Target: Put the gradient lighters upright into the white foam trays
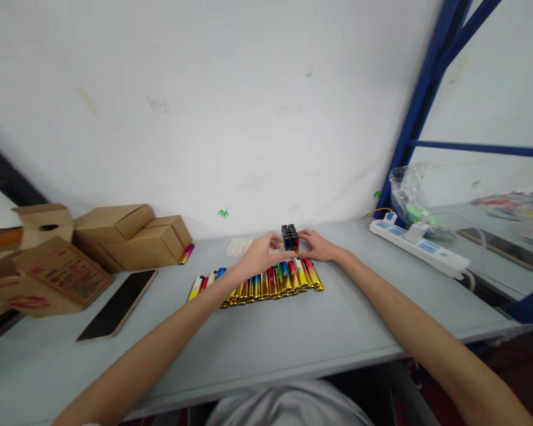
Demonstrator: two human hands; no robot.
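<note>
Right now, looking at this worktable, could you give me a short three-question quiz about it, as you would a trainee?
1. True or false: both hands are at the small upright bundle of lighters.
2. Which lies to the right of the hands? A) cardboard boxes B) a white power strip C) a dark flat panel
3. Fill in: the row of colourful lighters lies flat on the grey ____.

Key
1. True: the left hand and the right hand close in on it from either side.
2. B: the power strip is on the right; the cardboard boxes and the dark panel are on the left.
3. Table.
</note>
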